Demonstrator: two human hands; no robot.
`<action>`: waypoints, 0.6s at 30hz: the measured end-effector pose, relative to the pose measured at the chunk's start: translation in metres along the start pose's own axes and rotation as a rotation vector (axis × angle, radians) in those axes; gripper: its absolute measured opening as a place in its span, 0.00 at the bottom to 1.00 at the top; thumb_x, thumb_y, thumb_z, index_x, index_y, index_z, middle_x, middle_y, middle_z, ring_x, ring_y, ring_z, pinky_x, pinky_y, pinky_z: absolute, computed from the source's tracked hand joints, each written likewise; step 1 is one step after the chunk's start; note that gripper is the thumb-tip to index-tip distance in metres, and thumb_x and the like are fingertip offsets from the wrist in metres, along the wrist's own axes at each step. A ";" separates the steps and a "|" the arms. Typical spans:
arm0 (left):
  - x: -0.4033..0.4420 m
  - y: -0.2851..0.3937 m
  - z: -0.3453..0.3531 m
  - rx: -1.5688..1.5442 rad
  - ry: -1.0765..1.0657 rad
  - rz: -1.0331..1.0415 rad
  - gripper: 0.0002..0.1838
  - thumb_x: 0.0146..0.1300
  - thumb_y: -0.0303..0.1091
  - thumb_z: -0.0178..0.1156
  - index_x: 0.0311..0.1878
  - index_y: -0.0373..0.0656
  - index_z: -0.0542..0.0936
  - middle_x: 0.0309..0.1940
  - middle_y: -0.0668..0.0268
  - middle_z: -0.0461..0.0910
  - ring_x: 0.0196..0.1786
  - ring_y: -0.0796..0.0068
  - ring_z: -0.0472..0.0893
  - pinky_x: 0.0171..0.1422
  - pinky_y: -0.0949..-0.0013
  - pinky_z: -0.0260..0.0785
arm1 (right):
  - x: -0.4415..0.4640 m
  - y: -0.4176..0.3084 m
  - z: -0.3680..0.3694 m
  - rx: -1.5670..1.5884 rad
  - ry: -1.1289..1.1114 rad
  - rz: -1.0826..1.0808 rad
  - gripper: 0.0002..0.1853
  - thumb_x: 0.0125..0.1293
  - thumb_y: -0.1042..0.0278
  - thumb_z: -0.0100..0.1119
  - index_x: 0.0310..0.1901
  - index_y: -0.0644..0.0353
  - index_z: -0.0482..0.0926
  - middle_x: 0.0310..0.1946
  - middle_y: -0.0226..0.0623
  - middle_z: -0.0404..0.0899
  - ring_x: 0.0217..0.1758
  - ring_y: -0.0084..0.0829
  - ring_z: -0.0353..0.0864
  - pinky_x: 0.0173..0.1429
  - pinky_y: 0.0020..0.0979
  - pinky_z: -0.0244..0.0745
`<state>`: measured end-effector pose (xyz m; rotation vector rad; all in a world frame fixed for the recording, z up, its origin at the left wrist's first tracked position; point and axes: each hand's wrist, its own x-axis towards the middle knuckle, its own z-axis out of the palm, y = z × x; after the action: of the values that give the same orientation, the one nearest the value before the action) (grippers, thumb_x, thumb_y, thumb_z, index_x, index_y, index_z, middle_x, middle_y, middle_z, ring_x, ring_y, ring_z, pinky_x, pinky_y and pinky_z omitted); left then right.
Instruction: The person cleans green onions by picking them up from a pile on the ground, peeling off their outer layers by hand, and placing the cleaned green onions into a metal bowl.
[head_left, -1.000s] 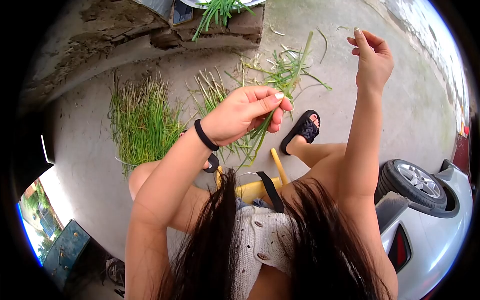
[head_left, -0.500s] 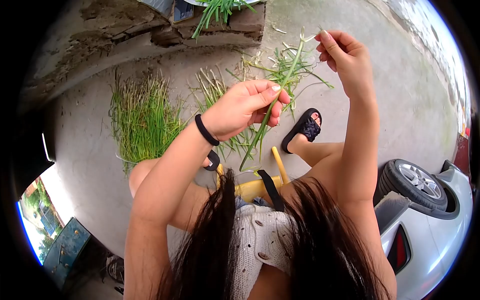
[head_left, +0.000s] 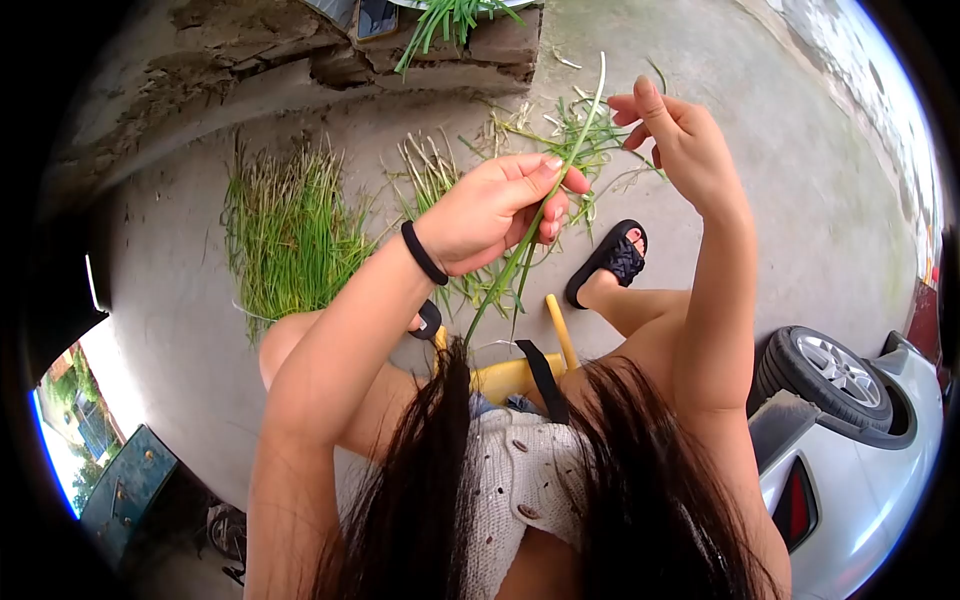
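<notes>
My left hand (head_left: 505,212) pinches a green garlic chive (head_left: 577,143) between thumb and fingers. Its pale, bare stem end points up and away, while the long leaves (head_left: 497,287) hang down toward my lap. My right hand (head_left: 672,135) is raised just right of the stem end, its fingers apart and nothing seen in them. Below the hands, loose peelings and scraps (head_left: 588,125) are scattered over the concrete. A small group of chives (head_left: 428,170) lies left of them, partly covered by my left hand, and a larger pile of chives (head_left: 290,235) spreads farther left.
A stone ledge (head_left: 490,60) at the top bears a phone (head_left: 377,18) and a plate with cut greens (head_left: 445,22). I sit above a yellow stool (head_left: 505,380). A silver car (head_left: 870,500) with a wheel (head_left: 828,375) is at the right. A sandaled foot (head_left: 610,265) rests on the concrete.
A thin outer strip at the stem end has come off, leaving the stem smooth and white. My right hand has moved slightly down and left, and its fingers have opened.
</notes>
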<state>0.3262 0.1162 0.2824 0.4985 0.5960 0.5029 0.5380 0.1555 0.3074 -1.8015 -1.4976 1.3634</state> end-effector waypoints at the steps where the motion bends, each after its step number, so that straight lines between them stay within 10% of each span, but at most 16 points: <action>1: 0.000 0.000 0.001 0.003 0.012 0.005 0.16 0.71 0.41 0.42 0.45 0.37 0.71 0.23 0.73 0.66 0.26 0.83 0.66 0.36 0.75 0.62 | -0.003 -0.003 0.007 0.038 -0.094 -0.013 0.19 0.64 0.58 0.56 0.48 0.65 0.77 0.31 0.31 0.78 0.29 0.18 0.74 0.31 0.20 0.67; 4: 0.000 0.003 0.003 0.034 0.043 -0.029 0.16 0.71 0.41 0.42 0.44 0.38 0.71 0.22 0.75 0.64 0.22 0.87 0.61 0.30 0.79 0.57 | -0.006 -0.004 0.027 0.128 -0.313 -0.114 0.14 0.63 0.59 0.59 0.37 0.64 0.78 0.21 0.26 0.74 0.22 0.15 0.69 0.24 0.17 0.60; 8: 0.000 0.005 -0.001 0.064 -0.007 -0.026 0.15 0.71 0.42 0.42 0.41 0.40 0.71 0.19 0.79 0.60 0.17 0.91 0.54 0.22 0.83 0.47 | -0.003 -0.008 0.025 0.330 -0.078 -0.099 0.14 0.58 0.60 0.64 0.31 0.64 0.77 0.19 0.27 0.75 0.20 0.15 0.70 0.22 0.18 0.62; 18: 0.004 0.027 -0.018 -0.238 0.114 0.265 0.11 0.71 0.39 0.43 0.40 0.42 0.70 0.29 0.70 0.68 0.30 0.80 0.66 0.37 0.76 0.62 | 0.017 0.011 0.018 0.868 0.387 -0.156 0.14 0.68 0.63 0.51 0.42 0.69 0.76 0.30 0.35 0.77 0.29 0.21 0.74 0.29 0.20 0.68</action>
<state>0.3096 0.1444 0.2830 0.3245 0.5729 0.8483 0.5268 0.1628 0.2844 -1.2466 -0.6548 1.2159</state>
